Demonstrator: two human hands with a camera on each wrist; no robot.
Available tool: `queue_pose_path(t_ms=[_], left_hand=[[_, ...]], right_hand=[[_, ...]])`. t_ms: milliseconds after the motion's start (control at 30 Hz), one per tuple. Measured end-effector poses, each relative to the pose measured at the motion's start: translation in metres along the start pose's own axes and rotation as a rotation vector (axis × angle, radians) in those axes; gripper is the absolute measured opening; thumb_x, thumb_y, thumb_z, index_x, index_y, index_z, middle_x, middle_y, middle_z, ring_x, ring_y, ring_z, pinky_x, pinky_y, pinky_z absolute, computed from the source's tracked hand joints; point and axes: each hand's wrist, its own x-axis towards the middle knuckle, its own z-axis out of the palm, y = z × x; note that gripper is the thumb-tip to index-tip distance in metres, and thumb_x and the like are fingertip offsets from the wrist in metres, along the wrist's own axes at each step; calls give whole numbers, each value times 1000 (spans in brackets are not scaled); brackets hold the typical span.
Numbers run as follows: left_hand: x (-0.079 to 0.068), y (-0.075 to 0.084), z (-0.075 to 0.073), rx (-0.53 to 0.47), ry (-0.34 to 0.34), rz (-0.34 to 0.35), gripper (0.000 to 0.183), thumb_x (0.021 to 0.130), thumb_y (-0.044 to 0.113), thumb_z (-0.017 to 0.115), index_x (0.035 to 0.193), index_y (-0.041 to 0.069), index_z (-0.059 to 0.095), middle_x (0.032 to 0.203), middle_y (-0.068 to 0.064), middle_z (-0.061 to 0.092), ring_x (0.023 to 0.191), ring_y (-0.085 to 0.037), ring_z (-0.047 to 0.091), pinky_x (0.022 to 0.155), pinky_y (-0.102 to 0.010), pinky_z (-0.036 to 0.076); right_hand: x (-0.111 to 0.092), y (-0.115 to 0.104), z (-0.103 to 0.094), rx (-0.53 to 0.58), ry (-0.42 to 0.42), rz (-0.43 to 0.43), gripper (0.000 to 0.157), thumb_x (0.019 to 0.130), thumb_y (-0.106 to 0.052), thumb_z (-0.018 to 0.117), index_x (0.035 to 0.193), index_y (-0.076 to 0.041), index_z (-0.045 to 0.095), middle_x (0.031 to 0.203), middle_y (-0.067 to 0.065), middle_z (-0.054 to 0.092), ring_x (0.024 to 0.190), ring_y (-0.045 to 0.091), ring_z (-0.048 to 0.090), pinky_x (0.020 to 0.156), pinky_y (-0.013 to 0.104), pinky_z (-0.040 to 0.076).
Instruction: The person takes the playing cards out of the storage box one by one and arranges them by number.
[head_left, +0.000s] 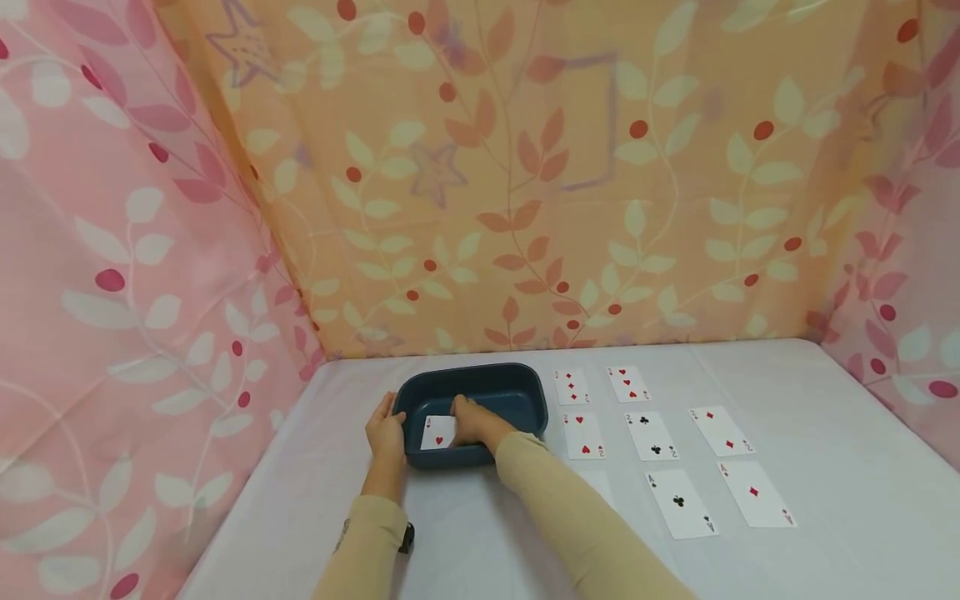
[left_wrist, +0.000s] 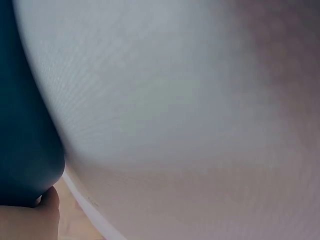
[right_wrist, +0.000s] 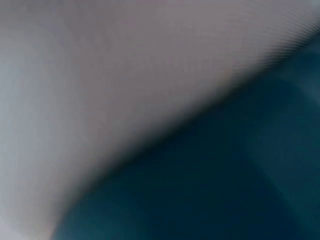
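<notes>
A dark teal rectangular tub [head_left: 517, 408] stands on the white-covered table. My left hand [head_left: 386, 432] grips the tub's left wall, thumb at the rim; in the left wrist view a finger [left_wrist: 47, 205] shows against the tub's side [left_wrist: 30, 125]. My right hand [head_left: 480, 422] reaches over the near rim into the tub, its fingers curled at the right part of a face-up playing card with a red heart [head_left: 437, 432]. That hand covers the rest of the card. The right wrist view is blurred, filled by the tub [right_wrist: 200, 190] and white cloth.
Several face-up cards lie in rows right of the tub, among them the two of hearts [head_left: 583, 437], two of clubs [head_left: 651, 437], ace of clubs [head_left: 681, 504] and ace of diamonds [head_left: 756, 494]. My right sleeve [head_left: 585, 525] partly hides another card [head_left: 597, 482]. Patterned curtains surround the table.
</notes>
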Motion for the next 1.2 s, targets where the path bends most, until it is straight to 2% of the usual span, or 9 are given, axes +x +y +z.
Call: queue_pose_path(t_ms=[167,367,467,667,867,1067,1200], left_hand=[[0,0,-1,13,-6,-9,54,97,-11,37,149,-1,32,153,-16,33,142,-24,29,115,-34,23],[-1,-1,-4,11,0,-6,54,96,-12,38,149,-2,32,153,-16,33,142,-24,29,115,-34,23],[0,0,-3,4,-10,-4,54,96,-12,37,149,-2,32,153,-16,32,142,-24,28,115,-34,22],[3,0,-2,31,-18,-17,54,98,-11,38,150,0,31,154,-14,32,142,-22,27,116,-34,22],[9,1,-5,46,-46,-3,55,96,-12,39,150,-3,29,154,-16,30,143,-23,26,116,-32,21],[15,7,-19,113,-152,40,58,96,-11,44,149,-6,22,154,-20,24,143,-26,21,117,-33,18],[20,12,-32,129,-245,18,59,99,-4,43,152,-3,18,156,-16,21,145,-23,16,117,-33,15]], right_hand=[[0,3,1,175,39,-92,50,70,-4,84,103,-4,47,83,6,55,75,18,52,71,28,45],[0,3,-1,471,62,-111,33,76,13,72,102,4,53,69,3,53,60,12,52,59,23,49],[-1,3,-7,561,102,-127,29,80,14,68,105,7,56,66,3,54,54,13,55,54,25,52],[-9,6,-25,585,173,-131,24,86,8,66,108,5,57,67,2,58,56,15,60,50,23,44],[-26,14,-47,606,193,-87,28,87,7,65,114,6,57,70,3,61,56,13,59,54,24,47],[-41,30,-66,596,224,-49,30,88,6,64,117,8,56,72,5,61,58,13,59,57,25,50],[-51,37,-78,608,230,-12,32,90,3,62,121,7,55,74,5,61,61,13,60,60,26,52]])
